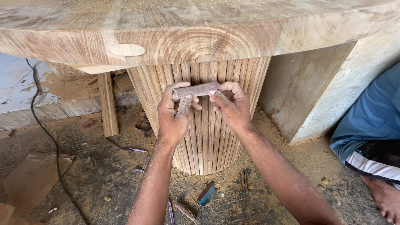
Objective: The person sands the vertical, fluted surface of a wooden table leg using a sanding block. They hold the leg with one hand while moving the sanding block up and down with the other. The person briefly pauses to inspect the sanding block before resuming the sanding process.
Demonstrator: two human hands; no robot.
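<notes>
Nearest of all, scattered on the sawdust-covered floor (96, 179) just in front of the fluted pedestal (204, 137), small scraps are seen: a blue-edged flat piece (206, 194), a short wooden offcut (184, 211) and a thin dark tool (243, 181). A black cable (43, 125) is trailed across the floor well to the left of the pedestal, and a flattened piece of cardboard (31, 179) is laid beside it.

Against the pedestal's upper front, a small roll of sandpaper (196, 90) is held level across the vertical slats. Its left end is pinched by the left hand (174, 116), fingers curled together and clamped on it, with the thumb pressed along a slat below. Its right end is gripped by the right hand (231, 108), fingertips closed on the roll and knuckles turned toward the pedestal.

To the right of the pedestal, a seated person's blue shorts (371, 116) and bare foot (385, 198) are visible. To its left, a loose wooden slat (108, 104) is stood upright on the floor.

Above the pedestal, the thick round tabletop (200, 39) is carried, its edge marked by ring grain and an oval plug (127, 50). Behind the pedestal on the right, a pale wall (316, 91) is seen.
</notes>
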